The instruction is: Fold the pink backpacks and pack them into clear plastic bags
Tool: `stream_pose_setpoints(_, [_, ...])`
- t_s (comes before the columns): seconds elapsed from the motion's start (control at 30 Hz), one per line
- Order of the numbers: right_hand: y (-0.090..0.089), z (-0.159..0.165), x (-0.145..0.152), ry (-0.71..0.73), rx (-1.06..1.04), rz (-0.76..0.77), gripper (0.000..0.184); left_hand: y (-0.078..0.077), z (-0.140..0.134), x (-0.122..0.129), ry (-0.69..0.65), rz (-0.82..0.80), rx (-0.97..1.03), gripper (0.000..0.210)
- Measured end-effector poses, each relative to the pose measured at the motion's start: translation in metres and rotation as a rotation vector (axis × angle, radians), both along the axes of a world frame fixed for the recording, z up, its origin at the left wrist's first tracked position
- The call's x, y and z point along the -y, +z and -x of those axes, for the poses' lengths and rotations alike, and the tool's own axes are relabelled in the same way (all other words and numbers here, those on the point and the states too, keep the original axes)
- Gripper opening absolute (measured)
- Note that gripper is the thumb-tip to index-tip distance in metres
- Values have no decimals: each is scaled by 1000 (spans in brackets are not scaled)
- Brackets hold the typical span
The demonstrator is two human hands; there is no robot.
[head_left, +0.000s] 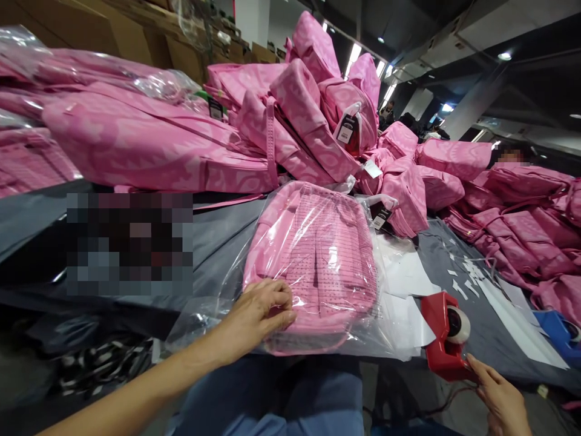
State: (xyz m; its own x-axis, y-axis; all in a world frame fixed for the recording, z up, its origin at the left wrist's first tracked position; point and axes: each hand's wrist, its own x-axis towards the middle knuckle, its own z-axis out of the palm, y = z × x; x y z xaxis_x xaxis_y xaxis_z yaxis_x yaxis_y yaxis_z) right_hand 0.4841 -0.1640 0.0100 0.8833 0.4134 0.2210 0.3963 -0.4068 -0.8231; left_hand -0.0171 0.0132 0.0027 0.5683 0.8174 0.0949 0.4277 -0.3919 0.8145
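Note:
A pink backpack [336, 254] lies straps-up inside a clear plastic bag [231, 290] at the table's front edge. My left hand [267, 306] rests on the bag's lower left part, with its fingers curled and the thumb toward them, gripping the plastic. To the right stands a red tape dispenser [438, 327] with a roll of tape [458, 324] in it. At its near end my right hand [499, 390] has thumb and forefinger pinched together on the end of the tape. The tape itself is barely visible there.
Pink backpacks [299, 115] with hang tags are piled behind; bagged ones [104, 72] lie at the left. White paper sheets [403, 272], small white slips [463, 284] and a blue dispenser [560, 336] are on the right. Cardboard boxes [122, 36] stand at the back.

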Motion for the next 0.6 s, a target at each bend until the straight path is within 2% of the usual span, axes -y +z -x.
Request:
stream_pose_setpoints(0.1, [10,14,4,-53,-46,27,48,-10,0,-1,19,-54,21,36])
stream_pose_setpoints(0.17, [12,25,16,-64,-56,-11,46,-16,-1,0,46,-79,52,41])
stream_pose_setpoints(0.3, [-6,54,40,-16,-234,-147,55,-17,1,4,80,-70,94,42])
stream_pose_setpoints(0.4, [-27,81,37,145,-412,-246,67,-15,2,5,60,-63,94,42])
stream_pose_setpoints(0.47, [-36,102,27,284,-514,-276,68,-15,3,3,45,-59,84,41])
stream_pose_setpoints(0.53, [-35,125,17,425,-634,-302,60,-14,3,0,14,-63,70,40])
stream_pose_setpoints(0.6, [-22,148,10,588,-766,-355,53,-12,3,-2,-10,-62,48,39])
